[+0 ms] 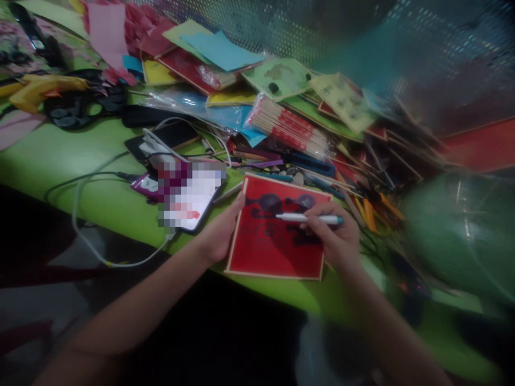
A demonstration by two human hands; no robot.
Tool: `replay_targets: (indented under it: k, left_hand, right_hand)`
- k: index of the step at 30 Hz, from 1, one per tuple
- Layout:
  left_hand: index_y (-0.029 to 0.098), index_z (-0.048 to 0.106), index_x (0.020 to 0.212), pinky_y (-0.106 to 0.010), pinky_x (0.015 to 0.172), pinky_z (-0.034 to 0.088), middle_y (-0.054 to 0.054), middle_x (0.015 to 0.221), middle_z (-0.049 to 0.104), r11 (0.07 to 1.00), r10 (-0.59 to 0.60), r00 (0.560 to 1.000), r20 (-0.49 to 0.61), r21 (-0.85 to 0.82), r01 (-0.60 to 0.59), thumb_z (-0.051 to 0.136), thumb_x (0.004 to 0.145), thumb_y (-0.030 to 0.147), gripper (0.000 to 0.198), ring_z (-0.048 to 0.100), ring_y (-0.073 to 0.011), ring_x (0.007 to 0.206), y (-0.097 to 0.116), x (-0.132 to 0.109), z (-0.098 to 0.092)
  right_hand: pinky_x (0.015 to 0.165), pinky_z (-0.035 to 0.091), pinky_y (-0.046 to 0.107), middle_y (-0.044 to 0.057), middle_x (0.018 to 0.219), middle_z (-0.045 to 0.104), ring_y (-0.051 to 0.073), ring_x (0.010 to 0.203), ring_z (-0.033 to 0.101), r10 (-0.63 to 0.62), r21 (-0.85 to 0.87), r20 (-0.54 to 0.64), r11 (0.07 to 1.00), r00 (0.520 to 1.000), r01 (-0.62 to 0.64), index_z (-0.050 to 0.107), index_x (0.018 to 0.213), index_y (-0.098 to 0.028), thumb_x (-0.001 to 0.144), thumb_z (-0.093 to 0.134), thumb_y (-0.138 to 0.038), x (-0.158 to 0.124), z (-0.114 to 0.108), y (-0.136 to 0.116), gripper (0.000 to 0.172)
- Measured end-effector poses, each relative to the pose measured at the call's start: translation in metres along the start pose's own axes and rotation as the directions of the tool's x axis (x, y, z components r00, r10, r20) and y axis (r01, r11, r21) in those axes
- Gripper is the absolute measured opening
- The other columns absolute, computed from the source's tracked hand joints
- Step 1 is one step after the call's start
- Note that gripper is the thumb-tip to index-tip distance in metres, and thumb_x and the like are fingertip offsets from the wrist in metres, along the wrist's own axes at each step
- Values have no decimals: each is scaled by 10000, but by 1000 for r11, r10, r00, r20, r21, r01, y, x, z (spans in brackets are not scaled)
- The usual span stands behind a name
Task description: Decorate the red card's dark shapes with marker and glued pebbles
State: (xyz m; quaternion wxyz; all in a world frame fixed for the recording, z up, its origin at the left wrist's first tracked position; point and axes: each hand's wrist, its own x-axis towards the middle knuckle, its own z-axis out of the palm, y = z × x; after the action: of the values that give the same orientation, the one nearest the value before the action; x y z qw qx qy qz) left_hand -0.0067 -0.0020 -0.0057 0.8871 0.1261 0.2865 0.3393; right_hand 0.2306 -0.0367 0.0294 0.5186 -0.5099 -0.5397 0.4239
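Head view, looking down at a green table point(60, 155).

- **Card.** I see a red square card point(277, 252) with a pale rim. It lies flat near the table's front edge, between the two hands, and carries dark drawn marks, among them two round shapes near its upper edge.
- **Left hand.** My left hand point(220, 231) is loosely curled against the card's left edge, with the thumb tip at the upper left corner. I cannot tell whether the fingers clasp the edge or only rest against it.
- **Right hand.** My right hand point(337, 238) is closed around a white pen point(308, 218), gripping it near its teal end. The pen lies almost level above the card, its tip pointing left over the dark marks. Blur hides whether the tip touches the surface.
- **Left of the card.** A phone point(191, 195) lies just beside the left hand, its screen obscured. A white cable point(94, 244) loops from it over the table's edge.
- **Behind the card.** A row of pens and pencils point(281, 161) runs along the card's far edge. Beyond it are a wrapped bundle of sticks point(289, 126) and a heap of coloured paper sheets point(221, 51).
- **Right of the card.** A blurred green balloon point(462, 230) lies well apart from the right hand.
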Motion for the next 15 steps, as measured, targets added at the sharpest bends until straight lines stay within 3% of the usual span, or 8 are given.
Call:
replay_targets:
  k: [4,10,15]
  left_hand:
    - [209,648,1474,-517,1074,593,-135,1188,820,1000,-3,999,32,-11,3,549,1048,570,567,790,-328,1118,0,1,-2]
    - [229,631,1494,-519,1094,581,-124,1206,818,1000,4,1000,-5,-1,-4,558,1045,571,570,779,-323,1153,-1,1,-1]
    - [222,603,1525,-513,1109,569,-127,1210,816,999,-5,999,51,-38,7,520,1065,562,577,781,-316,1147,0,0,2]
  right_hand:
    - [605,603,241,-4,759,749,137,643,707,4,-15,-9,1000,1000,-4,760,914,-234,889,833,-421,0,0,0,203]
    - [627,601,231,-9,778,756,128,659,716,-15,3,4,1000,1000,15,761,938,-241,892,838,-410,1,1,4,191]
    - [606,604,238,-3,774,753,137,651,723,-5,-3,-8,1000,1000,5,755,935,-234,886,834,-436,2,2,0,222]
